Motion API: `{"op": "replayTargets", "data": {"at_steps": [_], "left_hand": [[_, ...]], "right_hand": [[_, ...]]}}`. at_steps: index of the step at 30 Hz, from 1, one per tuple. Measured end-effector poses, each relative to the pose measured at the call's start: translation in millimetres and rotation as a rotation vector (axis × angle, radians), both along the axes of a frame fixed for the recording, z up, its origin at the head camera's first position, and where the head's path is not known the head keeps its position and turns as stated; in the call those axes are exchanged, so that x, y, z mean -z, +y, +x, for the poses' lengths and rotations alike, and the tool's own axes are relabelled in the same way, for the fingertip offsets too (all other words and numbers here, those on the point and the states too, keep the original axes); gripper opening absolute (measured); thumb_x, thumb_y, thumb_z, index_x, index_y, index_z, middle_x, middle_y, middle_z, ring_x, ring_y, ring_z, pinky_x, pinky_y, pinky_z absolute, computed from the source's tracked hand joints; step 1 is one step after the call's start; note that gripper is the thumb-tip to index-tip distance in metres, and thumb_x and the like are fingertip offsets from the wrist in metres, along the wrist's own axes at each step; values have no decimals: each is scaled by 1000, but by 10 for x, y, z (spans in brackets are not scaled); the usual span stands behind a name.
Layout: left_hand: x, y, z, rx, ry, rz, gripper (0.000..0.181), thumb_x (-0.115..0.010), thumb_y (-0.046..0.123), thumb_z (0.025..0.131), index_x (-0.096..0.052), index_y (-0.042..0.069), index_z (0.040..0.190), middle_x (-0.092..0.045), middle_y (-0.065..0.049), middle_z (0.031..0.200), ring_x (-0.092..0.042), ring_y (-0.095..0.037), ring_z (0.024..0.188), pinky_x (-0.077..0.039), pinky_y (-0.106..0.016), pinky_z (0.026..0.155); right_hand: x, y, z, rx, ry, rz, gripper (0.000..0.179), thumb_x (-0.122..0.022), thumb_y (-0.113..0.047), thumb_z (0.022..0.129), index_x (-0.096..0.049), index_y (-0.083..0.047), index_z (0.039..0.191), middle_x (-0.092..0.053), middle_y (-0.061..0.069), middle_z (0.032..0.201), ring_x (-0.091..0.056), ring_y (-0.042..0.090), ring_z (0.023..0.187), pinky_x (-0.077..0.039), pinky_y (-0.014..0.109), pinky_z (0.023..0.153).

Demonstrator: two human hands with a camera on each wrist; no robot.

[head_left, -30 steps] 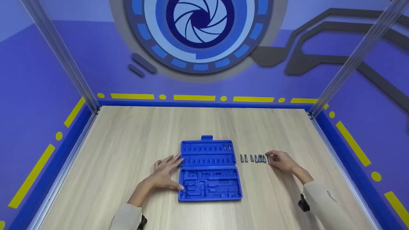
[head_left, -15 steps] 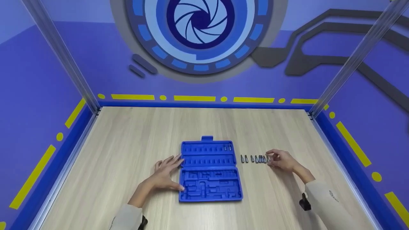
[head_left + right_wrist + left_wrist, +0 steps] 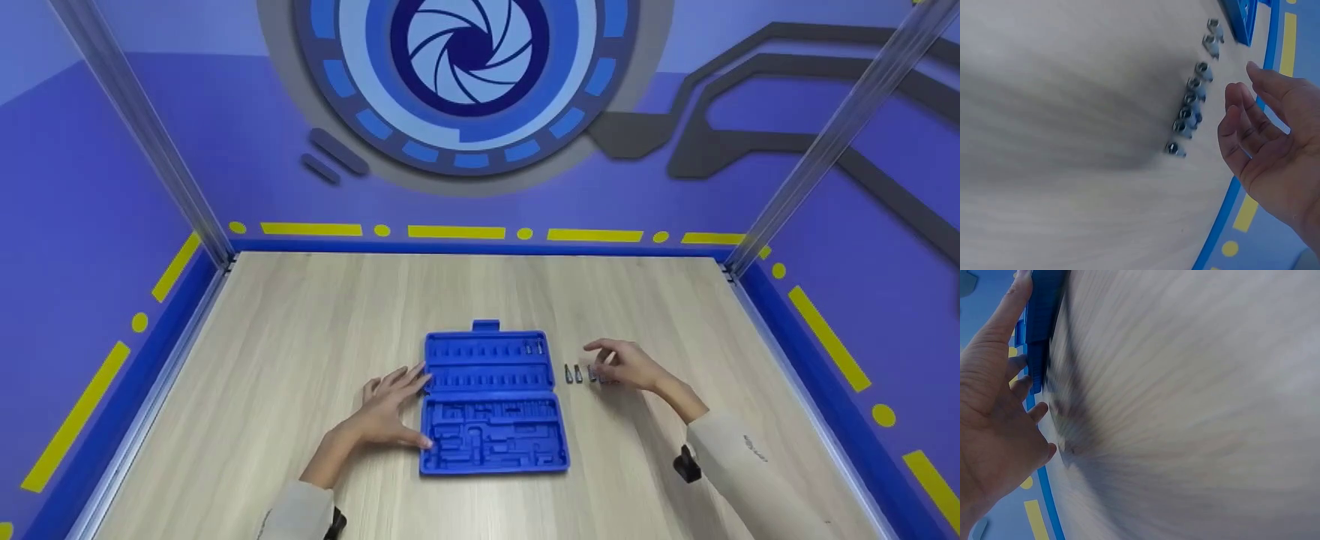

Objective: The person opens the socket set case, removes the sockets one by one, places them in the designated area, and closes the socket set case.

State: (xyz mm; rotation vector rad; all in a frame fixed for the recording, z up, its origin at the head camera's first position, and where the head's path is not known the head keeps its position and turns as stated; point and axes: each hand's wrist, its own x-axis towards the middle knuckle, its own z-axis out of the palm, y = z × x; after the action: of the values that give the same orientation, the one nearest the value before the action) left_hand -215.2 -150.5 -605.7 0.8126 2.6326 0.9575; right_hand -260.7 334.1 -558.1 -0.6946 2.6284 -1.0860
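The blue plastic socket case (image 3: 495, 471) lies unfolded on the table, its moulded slots facing up. My left hand (image 3: 386, 412) rests against its left side, thumb near the front corner and fingers spread at the hinge and lid. Two small metal bit sockets (image 3: 539, 346) sit in the lid's upper right slots. Right of the case, several more bit sockets (image 3: 1189, 115) lie in a row on the wood. Above the row's right part hovers my right hand (image 3: 630, 367), hiding some of them in the head view; in the right wrist view its bent, relaxed fingers (image 3: 1233, 138) hold nothing.
The light wooden table (image 3: 337, 300) ends at blue walls at the back and sides. Metal frame posts (image 3: 817, 142) rise at both back corners. A latch tab (image 3: 486, 325) sticks out from the lid's far edge.
My right hand has let go of the bit socket at the row's right end and moved left over the row. The left hand and the case have stayed put.
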Motion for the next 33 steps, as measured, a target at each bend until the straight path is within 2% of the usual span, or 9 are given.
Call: {"op": "replayTargets", "data": {"at_steps": [4, 10, 14, 18, 23, 33], "left_hand": [[6, 12, 7, -4, -3, 0, 121, -93, 54, 64, -34, 9, 160, -21, -15, 171, -17, -52, 153, -8, -80, 112], [7, 16, 15, -7, 7, -3, 121, -93, 54, 63, -35, 8, 159, -21, -16, 171, -18, -52, 153, -9, -80, 112], [-5, 25, 10, -14, -1, -1, 121, -93, 54, 64, -34, 9, 160, -20, -15, 171, -17, -51, 154, -7, -79, 113], [-18, 32, 2, -16, -22, -12, 121, -92, 54, 65, -32, 13, 161, -19, -13, 172, -14, -49, 155, -4, -78, 115], [-25, 29, -10, -12, -30, -9, 120, -93, 53, 65, -33, 13, 161, -19, -13, 172, -14, -48, 156, -4, -78, 115], [-8, 12, 5, -11, -23, -6, 119, -93, 52, 65, -33, 11, 160, -20, -13, 171, -14, -50, 155, -4, -77, 114]], "right_hand": [[60, -190, -58, 4, -10, -25, 36, -62, 1, 97, -58, 13, 131, -71, 26, 97, -64, 17, 67, -48, 19, 58], [156, -516, -166, 1, -49, -74, 34, -63, 0, 97, -60, 13, 129, -71, 29, 94, -68, 28, 68, -51, 22, 58], [184, -715, -250, 18, -46, -77, 34, -65, -4, 97, -62, 10, 128, -69, 24, 91, -62, 19, 63, -49, 21, 55], [197, -863, -311, 30, -10, -33, 32, -66, -7, 98, -65, 7, 127, -68, 18, 92, -54, 8, 66, -45, 20, 58], [233, -967, -365, 51, 60, 49, 29, -66, -6, 97, -67, 8, 123, -70, 16, 95, -53, 11, 76, -45, 25, 67], [258, -1067, -401, 101, 51, 143, 33, -65, -10, 98, -66, 7, 127, -70, 12, 89, -56, 14, 75, -48, 33, 73]]}}
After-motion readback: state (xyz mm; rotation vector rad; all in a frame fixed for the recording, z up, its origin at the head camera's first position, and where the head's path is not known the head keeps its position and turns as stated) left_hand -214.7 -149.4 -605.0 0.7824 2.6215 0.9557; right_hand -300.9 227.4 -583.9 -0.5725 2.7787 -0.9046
